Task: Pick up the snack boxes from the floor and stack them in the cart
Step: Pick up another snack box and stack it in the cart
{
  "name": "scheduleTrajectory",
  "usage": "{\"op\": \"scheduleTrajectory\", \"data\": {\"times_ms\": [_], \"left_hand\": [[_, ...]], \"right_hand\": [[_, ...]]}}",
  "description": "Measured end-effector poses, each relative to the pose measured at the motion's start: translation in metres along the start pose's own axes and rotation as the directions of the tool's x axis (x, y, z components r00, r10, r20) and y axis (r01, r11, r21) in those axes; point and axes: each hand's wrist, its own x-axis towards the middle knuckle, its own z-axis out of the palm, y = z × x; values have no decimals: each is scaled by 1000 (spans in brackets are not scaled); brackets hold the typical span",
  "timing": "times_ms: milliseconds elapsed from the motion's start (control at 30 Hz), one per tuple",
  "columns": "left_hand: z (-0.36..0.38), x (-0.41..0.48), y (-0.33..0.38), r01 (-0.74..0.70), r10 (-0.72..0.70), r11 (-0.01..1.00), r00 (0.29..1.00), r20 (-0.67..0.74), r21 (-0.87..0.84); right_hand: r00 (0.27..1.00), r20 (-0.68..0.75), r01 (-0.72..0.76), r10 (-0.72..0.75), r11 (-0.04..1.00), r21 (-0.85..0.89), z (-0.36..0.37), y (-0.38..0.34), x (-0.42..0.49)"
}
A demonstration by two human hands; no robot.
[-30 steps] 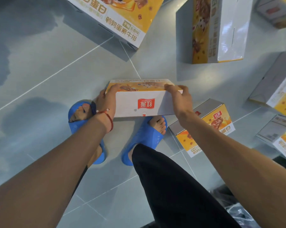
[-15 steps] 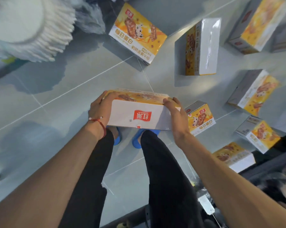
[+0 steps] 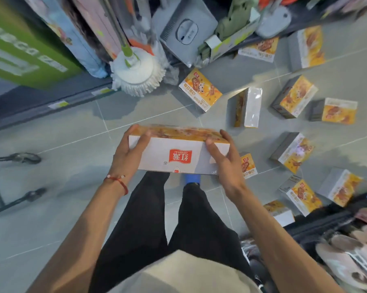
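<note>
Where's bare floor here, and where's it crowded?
Bare floor: the wide patch between the black wheeled frame and the person's legs, and the strip between the mop head and the held box. Crowded: right of the legs, where snack boxes lie scattered.

Black trousers (image 3: 148, 225), blue slipper (image 3: 192, 179), red string bracelet (image 3: 118, 181), pale top (image 3: 178, 273).

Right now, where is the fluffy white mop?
In the head view, the mop sits upper centre on the floor by the shelf base, just left of an orange snack box.
</note>
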Motion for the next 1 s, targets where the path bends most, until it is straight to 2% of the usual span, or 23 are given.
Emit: {"op": "scheduleTrajectory", "data": {"times_ms": [167, 367, 533, 733, 1000], "left_hand": [[-18, -79, -2, -80, 50, 978, 986, -156, -191], [-37, -155, -22, -202, 110, 942, 940, -323, -267], [-64, -204, -53, -249, 77, 903, 895, -439, -349], [-117, -248, -111, -294, 24, 873, 822, -570, -388], [-226, -305, -214, -312, -65, 854, 729, -681, -416]], "right_hand": [[985, 150, 90, -82, 995, -50, -3, -17, -54], [950, 266, 194, -162, 976, -99, 0, -26, -100], [912, 362, 262, -192, 952, -156, 23, -32, -142], [858, 466, 375, -216, 883, -282, 82, -20, -198], [787, 580, 480, -208, 798, -365, 207, 42, -289]]}}
